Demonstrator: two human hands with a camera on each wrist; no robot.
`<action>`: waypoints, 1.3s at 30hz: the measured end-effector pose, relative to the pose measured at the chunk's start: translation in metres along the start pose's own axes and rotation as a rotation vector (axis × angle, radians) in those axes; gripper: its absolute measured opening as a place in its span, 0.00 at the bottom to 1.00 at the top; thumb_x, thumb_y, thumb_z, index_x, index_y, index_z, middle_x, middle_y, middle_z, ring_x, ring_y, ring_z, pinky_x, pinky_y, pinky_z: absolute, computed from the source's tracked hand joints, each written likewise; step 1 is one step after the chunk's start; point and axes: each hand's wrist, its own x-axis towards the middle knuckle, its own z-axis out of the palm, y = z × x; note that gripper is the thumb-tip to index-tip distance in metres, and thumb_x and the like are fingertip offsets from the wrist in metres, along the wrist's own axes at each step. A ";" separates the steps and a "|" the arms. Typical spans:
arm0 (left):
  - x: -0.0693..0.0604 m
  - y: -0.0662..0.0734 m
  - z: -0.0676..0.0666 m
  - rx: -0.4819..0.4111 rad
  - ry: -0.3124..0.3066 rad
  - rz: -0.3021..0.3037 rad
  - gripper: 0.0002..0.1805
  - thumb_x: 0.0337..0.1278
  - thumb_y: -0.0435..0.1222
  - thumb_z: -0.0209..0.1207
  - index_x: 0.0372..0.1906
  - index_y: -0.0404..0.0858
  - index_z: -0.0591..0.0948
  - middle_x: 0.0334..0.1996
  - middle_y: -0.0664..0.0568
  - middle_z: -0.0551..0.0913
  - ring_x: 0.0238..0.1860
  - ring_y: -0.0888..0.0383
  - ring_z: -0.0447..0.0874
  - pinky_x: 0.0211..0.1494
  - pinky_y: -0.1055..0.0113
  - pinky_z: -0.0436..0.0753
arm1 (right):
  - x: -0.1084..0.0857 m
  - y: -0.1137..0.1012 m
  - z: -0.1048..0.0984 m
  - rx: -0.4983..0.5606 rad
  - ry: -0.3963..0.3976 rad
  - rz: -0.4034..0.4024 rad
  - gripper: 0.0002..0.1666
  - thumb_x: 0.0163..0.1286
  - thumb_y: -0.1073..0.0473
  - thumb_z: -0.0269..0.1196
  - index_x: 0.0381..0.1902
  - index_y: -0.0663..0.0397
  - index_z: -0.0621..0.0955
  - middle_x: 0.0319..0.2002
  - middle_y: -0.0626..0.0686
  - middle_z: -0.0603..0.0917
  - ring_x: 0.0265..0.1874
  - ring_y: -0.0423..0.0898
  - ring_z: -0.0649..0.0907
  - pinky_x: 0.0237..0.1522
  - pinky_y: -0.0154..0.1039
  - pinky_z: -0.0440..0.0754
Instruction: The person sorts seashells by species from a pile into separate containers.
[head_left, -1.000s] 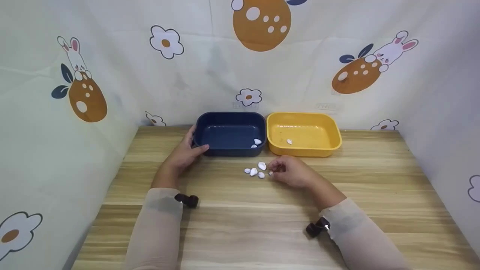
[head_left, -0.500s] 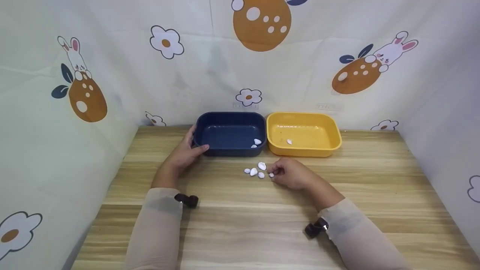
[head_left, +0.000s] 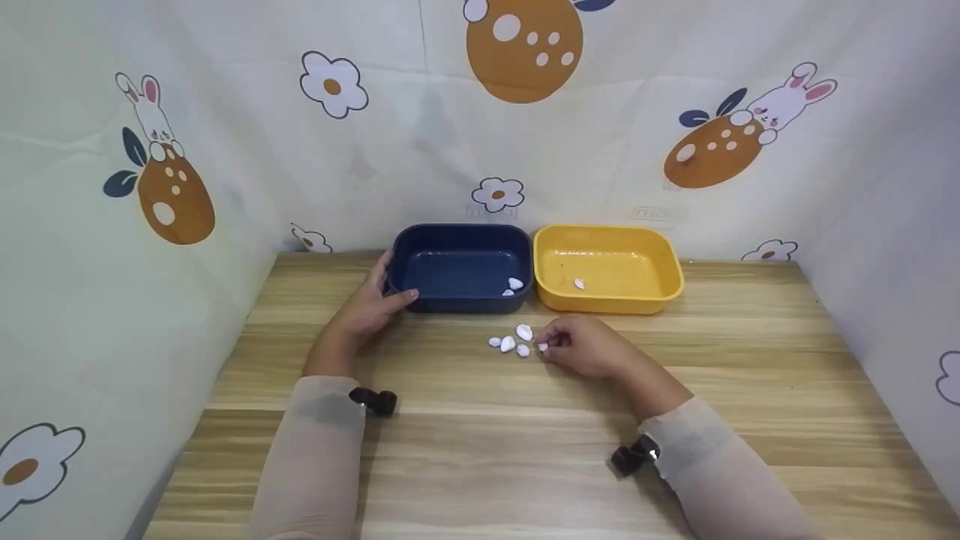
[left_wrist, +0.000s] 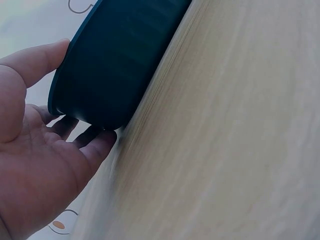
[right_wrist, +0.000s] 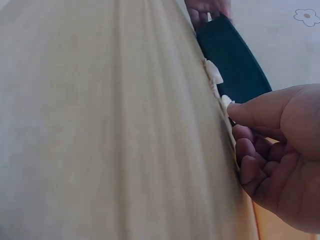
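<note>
Head view: streaked table [head_left: 487,442], printed backdrop [head_left: 420,142]; left hand [head_left: 367,306] grips blue bin [head_left: 471,304], right hand [head_left: 586,345] pinches white piece [head_left: 543,347].

Left hand [head_left: 369,306], thumb apart; right hand [head_left: 586,345], fingers curled.

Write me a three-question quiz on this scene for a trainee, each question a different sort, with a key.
1. Multiple choice: In the head view, where does the left hand grip the dark blue tub?
A) Right end
B) Left end
C) Middle of the back rim

2. True or false: The yellow tub has a single white piece inside it.

3. Fill in the blank: Of the two hands, the ____ is nearer the loose white pieces on the table.

Key
1. B
2. True
3. right hand
</note>
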 end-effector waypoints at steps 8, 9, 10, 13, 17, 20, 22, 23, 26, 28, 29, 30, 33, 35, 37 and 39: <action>0.000 -0.001 0.001 -0.031 0.000 0.009 0.56 0.72 0.40 0.67 0.89 0.54 0.40 0.90 0.51 0.39 0.90 0.52 0.35 0.92 0.53 0.39 | -0.003 -0.008 -0.012 0.072 0.057 0.059 0.08 0.71 0.61 0.71 0.46 0.49 0.90 0.38 0.48 0.89 0.40 0.44 0.83 0.48 0.41 0.83; 0.001 -0.001 0.001 -0.034 0.001 0.011 0.56 0.72 0.40 0.67 0.89 0.54 0.40 0.90 0.51 0.39 0.90 0.52 0.35 0.92 0.53 0.39 | -0.003 -0.009 -0.013 0.077 0.058 0.063 0.08 0.71 0.61 0.71 0.46 0.49 0.90 0.39 0.48 0.89 0.40 0.44 0.83 0.48 0.41 0.83; 0.001 -0.001 0.001 -0.039 0.002 0.015 0.56 0.72 0.40 0.67 0.89 0.53 0.40 0.90 0.50 0.39 0.90 0.52 0.35 0.92 0.53 0.39 | -0.003 -0.010 -0.014 0.084 0.057 0.068 0.08 0.71 0.61 0.71 0.47 0.49 0.90 0.39 0.48 0.89 0.41 0.44 0.83 0.48 0.41 0.83; 0.001 -0.001 0.001 -0.048 0.005 0.020 0.57 0.72 0.39 0.67 0.89 0.52 0.40 0.90 0.49 0.39 0.90 0.52 0.35 0.92 0.53 0.39 | -0.004 -0.011 -0.019 0.109 0.059 0.085 0.10 0.71 0.60 0.70 0.50 0.50 0.90 0.41 0.50 0.88 0.42 0.46 0.84 0.47 0.41 0.84; 0.002 -0.002 0.001 -0.047 0.004 0.020 0.56 0.72 0.39 0.66 0.89 0.52 0.40 0.90 0.50 0.39 0.90 0.52 0.34 0.92 0.53 0.39 | -0.006 -0.011 -0.030 0.123 0.106 0.105 0.11 0.72 0.61 0.69 0.51 0.51 0.90 0.42 0.52 0.88 0.42 0.47 0.83 0.47 0.41 0.84; 0.004 -0.002 0.001 -0.033 0.003 0.019 0.56 0.73 0.39 0.65 0.89 0.52 0.39 0.90 0.51 0.39 0.90 0.52 0.34 0.92 0.54 0.39 | -0.008 -0.008 -0.040 0.104 0.166 0.104 0.11 0.73 0.60 0.70 0.51 0.51 0.90 0.43 0.53 0.88 0.43 0.48 0.83 0.49 0.41 0.83; 0.004 -0.003 0.001 -0.023 0.003 0.016 0.55 0.73 0.39 0.65 0.89 0.52 0.39 0.90 0.51 0.38 0.90 0.52 0.34 0.92 0.54 0.39 | -0.009 -0.006 -0.048 0.093 0.201 0.100 0.11 0.73 0.61 0.70 0.52 0.52 0.90 0.44 0.53 0.89 0.44 0.48 0.83 0.51 0.41 0.83; 0.005 -0.003 0.000 -0.024 0.003 0.015 0.55 0.73 0.39 0.65 0.89 0.52 0.39 0.90 0.50 0.38 0.90 0.52 0.34 0.92 0.54 0.39 | -0.010 -0.004 -0.051 0.092 0.215 0.103 0.11 0.73 0.61 0.70 0.52 0.52 0.90 0.44 0.54 0.89 0.44 0.49 0.83 0.51 0.41 0.83; 0.005 -0.003 0.000 -0.029 0.004 0.014 0.56 0.73 0.39 0.65 0.89 0.51 0.39 0.90 0.49 0.38 0.90 0.52 0.35 0.92 0.54 0.40 | -0.011 0.002 -0.061 0.096 0.245 0.116 0.12 0.73 0.60 0.70 0.52 0.52 0.90 0.45 0.54 0.89 0.44 0.49 0.83 0.49 0.38 0.83; 0.005 -0.003 0.001 -0.033 0.005 0.014 0.56 0.73 0.39 0.66 0.89 0.51 0.39 0.90 0.49 0.38 0.90 0.52 0.35 0.92 0.54 0.40 | -0.012 0.005 -0.067 0.107 0.258 0.133 0.12 0.74 0.59 0.70 0.53 0.52 0.89 0.46 0.55 0.89 0.44 0.49 0.83 0.47 0.36 0.82; 0.005 -0.003 0.001 -0.032 0.005 0.014 0.56 0.73 0.39 0.66 0.89 0.51 0.39 0.90 0.49 0.38 0.90 0.52 0.35 0.92 0.54 0.40 | -0.012 0.007 -0.070 0.107 0.263 0.143 0.12 0.74 0.58 0.70 0.53 0.52 0.89 0.46 0.55 0.89 0.44 0.49 0.82 0.46 0.34 0.82; 0.004 -0.002 0.001 -0.032 0.004 0.013 0.57 0.73 0.39 0.66 0.89 0.52 0.39 0.90 0.49 0.38 0.90 0.52 0.35 0.92 0.54 0.40 | -0.013 0.009 -0.073 0.106 0.267 0.157 0.13 0.75 0.56 0.70 0.53 0.52 0.89 0.46 0.55 0.89 0.43 0.48 0.82 0.45 0.33 0.82; 0.004 -0.002 0.001 -0.026 0.005 0.011 0.57 0.72 0.40 0.67 0.89 0.52 0.39 0.90 0.49 0.38 0.90 0.52 0.35 0.92 0.54 0.41 | -0.014 0.013 -0.080 0.109 0.271 0.208 0.14 0.76 0.54 0.69 0.54 0.52 0.88 0.46 0.55 0.88 0.43 0.49 0.80 0.41 0.32 0.81; 0.003 -0.002 0.001 -0.020 0.003 0.009 0.57 0.72 0.41 0.67 0.89 0.53 0.39 0.90 0.49 0.38 0.90 0.51 0.35 0.92 0.54 0.41 | -0.016 0.015 -0.084 0.115 0.270 0.243 0.14 0.77 0.53 0.68 0.55 0.51 0.88 0.47 0.54 0.87 0.44 0.49 0.80 0.42 0.32 0.81; 0.003 -0.001 0.001 -0.016 0.004 0.004 0.57 0.72 0.42 0.67 0.89 0.53 0.39 0.90 0.49 0.38 0.90 0.51 0.35 0.92 0.53 0.41 | -0.017 0.017 -0.088 0.119 0.274 0.279 0.14 0.78 0.52 0.67 0.56 0.50 0.87 0.49 0.54 0.86 0.45 0.50 0.79 0.43 0.34 0.82; 0.003 -0.002 0.001 -0.013 0.004 0.004 0.57 0.72 0.42 0.67 0.89 0.54 0.39 0.90 0.50 0.38 0.90 0.52 0.35 0.92 0.54 0.40 | -0.017 0.019 -0.091 0.120 0.288 0.296 0.15 0.78 0.51 0.66 0.57 0.49 0.86 0.50 0.54 0.86 0.46 0.51 0.79 0.45 0.36 0.82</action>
